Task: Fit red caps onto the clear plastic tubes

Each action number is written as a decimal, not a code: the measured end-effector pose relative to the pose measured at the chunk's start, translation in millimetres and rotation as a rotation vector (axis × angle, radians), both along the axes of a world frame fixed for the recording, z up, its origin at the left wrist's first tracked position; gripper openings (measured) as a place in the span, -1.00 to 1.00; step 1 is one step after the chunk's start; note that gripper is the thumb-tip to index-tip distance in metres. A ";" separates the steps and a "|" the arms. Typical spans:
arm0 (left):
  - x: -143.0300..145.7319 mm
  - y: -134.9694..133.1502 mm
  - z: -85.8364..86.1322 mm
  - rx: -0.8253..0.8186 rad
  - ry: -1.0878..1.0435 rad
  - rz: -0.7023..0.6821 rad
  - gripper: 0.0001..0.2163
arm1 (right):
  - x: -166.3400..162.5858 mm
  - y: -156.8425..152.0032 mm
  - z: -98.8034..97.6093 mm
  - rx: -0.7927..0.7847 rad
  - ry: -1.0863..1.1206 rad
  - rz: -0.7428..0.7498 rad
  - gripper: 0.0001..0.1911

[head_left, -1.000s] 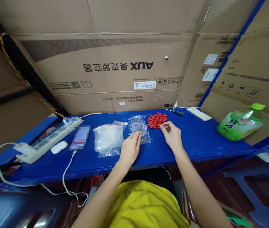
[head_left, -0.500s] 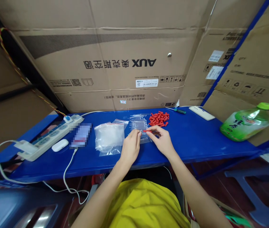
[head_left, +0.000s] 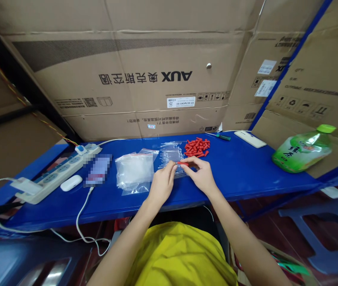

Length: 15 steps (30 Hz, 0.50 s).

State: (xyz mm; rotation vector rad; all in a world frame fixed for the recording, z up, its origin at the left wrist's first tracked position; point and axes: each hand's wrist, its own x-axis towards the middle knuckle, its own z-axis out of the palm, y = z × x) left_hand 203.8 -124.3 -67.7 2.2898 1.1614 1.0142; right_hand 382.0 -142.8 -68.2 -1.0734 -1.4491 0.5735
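Observation:
My left hand point(head_left: 162, 182) is closed in a pinch, its fingertips on the end of a thin rod; most of that rod is hidden by the fingers. Opposite it, my right hand point(head_left: 201, 174) pinches a small red cap point(head_left: 183, 163) between thumb and forefinger. The cap lies level, its left end at the rod's tip; whether the rod sits inside it I cannot tell. Just beyond the fingers lie several thin clear rods point(head_left: 170, 153) in a loose row. A heap of red caps point(head_left: 197, 147) rests to their right. Clear plastic bags point(head_left: 135, 169) lie left of my left hand.
On the blue table point(head_left: 234, 174) are a power strip point(head_left: 58, 174), a white case point(head_left: 71, 183) and a charging phone point(head_left: 99, 169) at left. A screwdriver point(head_left: 222, 136), a white phone-like object point(head_left: 250, 138) and a green drink bottle point(head_left: 302, 151) are at right. Cardboard point(head_left: 145, 51) walls the back.
The red cap and the rod's tip have come closer together between my fingertips. The whole view has shifted slightly; the things on the table have stayed put.

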 end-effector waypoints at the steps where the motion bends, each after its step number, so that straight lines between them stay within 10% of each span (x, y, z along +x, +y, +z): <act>1: -0.3 0.2 0.1 -0.003 0.002 -0.002 -0.72 | -0.1 0.0 0.1 -0.001 0.008 0.003 -0.80; 15: -5.6 4.8 -0.9 0.009 -0.006 -0.096 -0.73 | 2.5 1.5 -2.1 -0.061 0.100 0.043 -0.72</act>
